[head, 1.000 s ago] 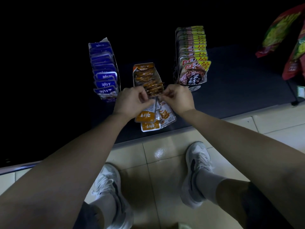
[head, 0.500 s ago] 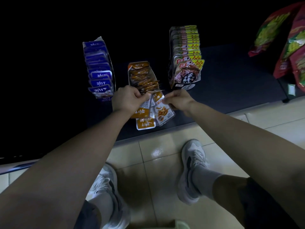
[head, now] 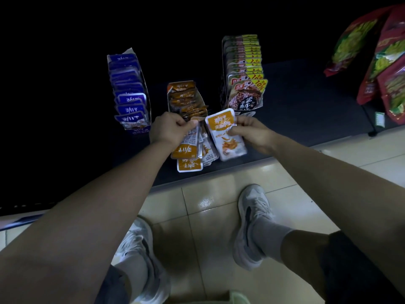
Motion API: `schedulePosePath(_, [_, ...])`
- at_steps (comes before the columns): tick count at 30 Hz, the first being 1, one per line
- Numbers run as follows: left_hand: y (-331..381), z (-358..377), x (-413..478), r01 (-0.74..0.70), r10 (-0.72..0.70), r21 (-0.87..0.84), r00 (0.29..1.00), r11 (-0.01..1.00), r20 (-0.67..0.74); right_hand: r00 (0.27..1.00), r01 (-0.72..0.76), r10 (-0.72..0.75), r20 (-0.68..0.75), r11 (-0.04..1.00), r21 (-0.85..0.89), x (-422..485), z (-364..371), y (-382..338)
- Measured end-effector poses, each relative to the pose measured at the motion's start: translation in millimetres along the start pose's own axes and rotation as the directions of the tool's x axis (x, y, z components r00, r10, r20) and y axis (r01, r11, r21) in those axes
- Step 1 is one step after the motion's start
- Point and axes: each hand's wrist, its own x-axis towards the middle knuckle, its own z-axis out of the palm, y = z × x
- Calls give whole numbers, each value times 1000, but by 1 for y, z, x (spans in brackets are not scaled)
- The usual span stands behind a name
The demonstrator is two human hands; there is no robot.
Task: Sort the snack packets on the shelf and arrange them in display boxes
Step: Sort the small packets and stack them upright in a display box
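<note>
We see a dark flat shelf (head: 306, 106) carrying three open cardboard display boxes in a row: a left box of blue foil packets (head: 130, 93), a middle box of orange-brown foil packets (head: 184, 97) and a right box of yellow-and-brown foil packets (head: 243, 73). The packets overlap too much for an exact count in any box.

The left hand (head: 169, 128) is clamped on a fanned bunch of orange-and-white snack packets (head: 188, 148) just in front of the middle box, near the shelf's front edge. We count at least four; the lowest pokes toward that edge.

The right hand (head: 252, 132) pinches one single orange-and-white snack packet (head: 223, 137), thumb on its face, just right of the bunch and overlapping it.

Hands and packets hide the middle box's front end.

Red-and-green glossy bags (head: 383, 62), several and overlapped, hang at the shelf's right end, with one small green-white tag (head: 379, 118) below them.

On the beige tiled floor (head: 208, 216) we count two grey sneakers (head: 252, 222) with white socks.
</note>
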Motion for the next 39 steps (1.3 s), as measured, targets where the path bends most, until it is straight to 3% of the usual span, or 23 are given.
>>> schedulePosePath(4, [3, 0, 1, -10, 10, 0, 1000, 1000, -14, 983, 183, -183, -14, 980, 83, 0, 3, -10])
schedulePosePath(8, [0, -1, 5, 9, -9, -56, 1000, 998, -8, 950, 304, -299, -90, 952, 42, 6, 18, -19])
schedulePosePath(17, [-9, -5, 7, 21, -3, -186, 996, 982, 94, 876, 438, -454, -164, 890, -126, 12, 38, -10])
schedulePosePath(20, [-9, -4, 7, 34, -13, -188, 994, 982, 110, 870, 427, -452, -198, 890, -160, 13, 47, -2])
schedulePosePath(24, [-9, -8, 5, -1, 26, -184, 991, 983, 133, 899, 393, -397, -183, 917, -61, 13, 51, 4])
schedulePosePath(28, [-9, -17, -2, 83, -16, -301, 976, 950, 218, 888, 393, -411, -205, 911, -122, 14, 47, 0])
schedulePosePath(31, [-7, -22, -12, 40, 64, -354, 959, 934, 277, 883, 383, -403, -240, 915, -127, 15, 45, 4])
schedulePosePath(34, [-11, -20, -12, -48, 137, -309, 953, 950, 271, 891, 403, -413, -191, 911, -91, 11, 45, 10])
schedulePosePath(39, [-17, -15, -4, -150, 163, -98, 977, 984, 135, 884, 401, -425, -193, 903, -152, 12, 54, 13])
